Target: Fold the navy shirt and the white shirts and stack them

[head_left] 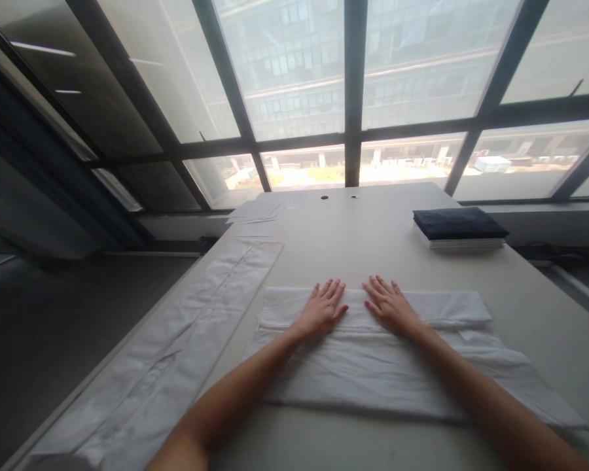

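Note:
A white cloth garment (373,373) lies across the table in front of me, its far part folded over into a band. My left hand (324,306) rests flat on that band, left of its middle, fingers spread toward the far edge. Beside it, my right hand (387,304) also presses flat with fingers apart, a short gap between the two. Neither hand grips anything. Creases run over the near layer. At the right, one end of the garment (544,392) sticks out toward the table's near right side. The exact kind of garment cannot be made out.
A long white folded cloth (177,347) runs along the table's left edge. Papers (255,212) lie at the far left corner. At the right edge sits a stack of folded cloth, dark on top (459,224). Windows (299,72) stand beyond the white table (343,242).

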The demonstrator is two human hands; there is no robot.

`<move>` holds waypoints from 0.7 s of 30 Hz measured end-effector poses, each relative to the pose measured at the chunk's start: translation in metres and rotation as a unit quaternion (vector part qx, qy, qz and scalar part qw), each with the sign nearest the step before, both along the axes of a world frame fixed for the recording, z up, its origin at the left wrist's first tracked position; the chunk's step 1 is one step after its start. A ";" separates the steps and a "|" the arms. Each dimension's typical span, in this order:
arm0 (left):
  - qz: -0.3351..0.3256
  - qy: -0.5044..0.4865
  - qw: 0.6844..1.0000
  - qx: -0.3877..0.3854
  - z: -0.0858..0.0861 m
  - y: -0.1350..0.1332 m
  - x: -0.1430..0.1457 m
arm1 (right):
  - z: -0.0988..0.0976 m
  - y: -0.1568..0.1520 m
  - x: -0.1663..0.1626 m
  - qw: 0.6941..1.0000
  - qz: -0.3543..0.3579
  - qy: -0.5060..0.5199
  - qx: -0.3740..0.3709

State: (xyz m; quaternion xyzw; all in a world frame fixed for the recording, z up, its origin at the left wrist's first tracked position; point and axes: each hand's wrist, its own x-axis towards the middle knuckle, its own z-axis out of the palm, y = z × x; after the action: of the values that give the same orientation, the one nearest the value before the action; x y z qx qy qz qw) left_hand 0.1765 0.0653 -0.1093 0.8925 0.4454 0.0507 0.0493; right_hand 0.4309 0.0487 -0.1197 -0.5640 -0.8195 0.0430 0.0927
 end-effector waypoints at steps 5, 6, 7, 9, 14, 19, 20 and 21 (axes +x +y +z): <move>0.118 0.061 0.991 0.007 0.002 0.002 -0.093 | -0.001 0.000 0.001 1.000 0.006 0.001 -0.002; 0.131 0.072 0.989 0.007 0.002 0.002 -0.108 | -0.001 0.000 0.001 1.000 0.007 0.002 -0.001; 0.140 0.081 0.987 0.005 0.003 0.001 -0.120 | -0.001 0.001 0.001 1.000 0.008 0.002 -0.001; 0.153 0.098 0.983 -0.002 0.007 0.000 -0.133 | -0.001 0.001 0.001 1.000 0.007 0.003 0.003; 0.177 0.115 0.977 0.025 0.024 -0.003 -0.093 | -0.001 0.000 -0.001 1.000 0.007 0.007 0.009; 0.042 0.025 0.998 0.050 0.025 -0.010 0.003 | -0.001 0.000 -0.002 1.000 0.001 0.014 0.012; 0.020 0.013 0.999 0.042 0.022 -0.011 0.019 | -0.001 0.000 -0.002 1.000 0.000 0.017 0.013; 0.005 0.006 0.999 0.038 0.018 -0.012 0.031 | -0.001 0.000 -0.002 1.000 -0.001 0.019 0.013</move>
State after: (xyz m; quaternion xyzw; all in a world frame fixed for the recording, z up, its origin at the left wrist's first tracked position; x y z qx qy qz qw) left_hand 0.2072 0.0531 -0.0912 0.8918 0.4479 0.0627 0.0129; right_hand 0.4291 0.0484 -0.1204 -0.5626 -0.8174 0.0427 0.1162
